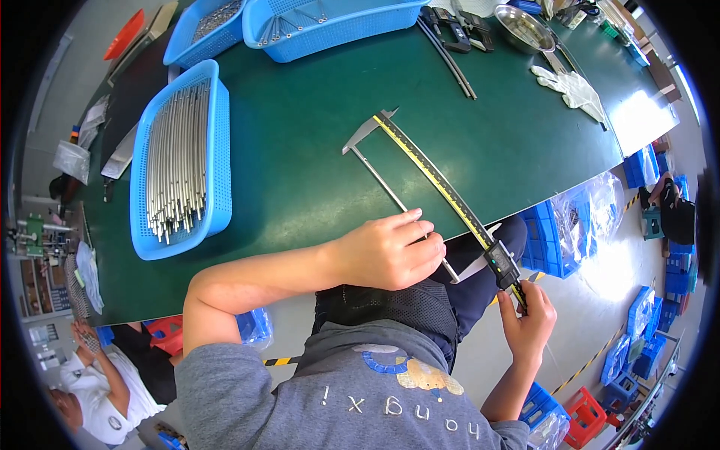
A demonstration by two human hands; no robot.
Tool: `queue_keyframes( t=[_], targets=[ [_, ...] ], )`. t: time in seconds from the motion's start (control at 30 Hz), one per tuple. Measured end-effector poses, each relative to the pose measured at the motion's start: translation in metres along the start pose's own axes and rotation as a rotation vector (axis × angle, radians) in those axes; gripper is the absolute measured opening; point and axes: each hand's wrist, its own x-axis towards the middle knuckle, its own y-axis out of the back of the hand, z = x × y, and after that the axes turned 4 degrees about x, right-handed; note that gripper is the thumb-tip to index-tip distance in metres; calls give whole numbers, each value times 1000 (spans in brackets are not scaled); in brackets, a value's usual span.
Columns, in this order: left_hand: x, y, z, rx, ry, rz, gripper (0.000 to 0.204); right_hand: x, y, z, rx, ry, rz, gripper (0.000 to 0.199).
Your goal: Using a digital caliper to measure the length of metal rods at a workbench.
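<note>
A long digital caliper (441,185) with a yellow-marked scale stretches over the front edge of the green table, jaws spread wide. My right hand (529,321) is closed around the end of its beam, by the dark display slider (501,261). Between the jaws lies a thin metal rod (380,178), its far end at the fixed jaw and its near end close to the sliding jaw. The fingers of my left hand (394,251) are wrapped round the rod's near half, covering part of it.
A blue basket (220,150) of similar rods stands at the left. Two more blue baskets, one with a few rods (300,26), sit at the back. Loose rods (448,58), a metal bowl (525,30) and a white glove (571,90) lie at the far right. Another person (112,382) sits at the lower left.
</note>
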Motion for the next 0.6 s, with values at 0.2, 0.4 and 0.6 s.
queue_keyframes(
  t=[0.2, 0.4, 0.6],
  targets=[
    [0, 0, 3, -8, 19, 1, 14, -2, 2, 0, 3, -4, -2, 30],
    [5, 5, -3, -76, 104, -91, 21, -1, 4, -4, 11, -22, -10, 29],
    [7, 10, -7, -112, 159, -101, 20, 3, 2, -7, 48, 4, 0, 29]
  ],
)
